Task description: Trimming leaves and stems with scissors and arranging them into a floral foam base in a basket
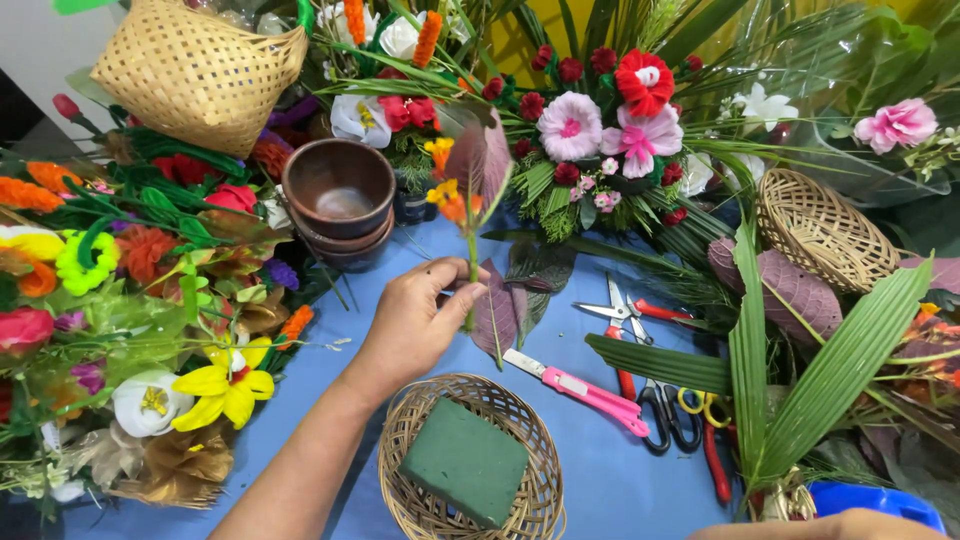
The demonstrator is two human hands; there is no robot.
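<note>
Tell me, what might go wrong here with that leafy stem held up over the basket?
The left hand pinches the leafy stem only near its base, so the tall top could tip or slip. The pink utility knife and scissors lie close beside the wicker basket with the green foam block; a reaching hand might brush a blade. The stacked brown bowls sit near the wrist and could be knocked.

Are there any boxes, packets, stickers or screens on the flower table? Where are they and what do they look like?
No boxes, packets, labels, signs or screens show.
Closest thing: clear plastic wrap, top right behind the flowers, shiny and see-through, no print visible.
Blue plastic thing, bottom right edge, rounded and mostly cut off; cannot tell what it is.
Left hand, middle, holds a flower stem above the basket with the green foam block.
</note>
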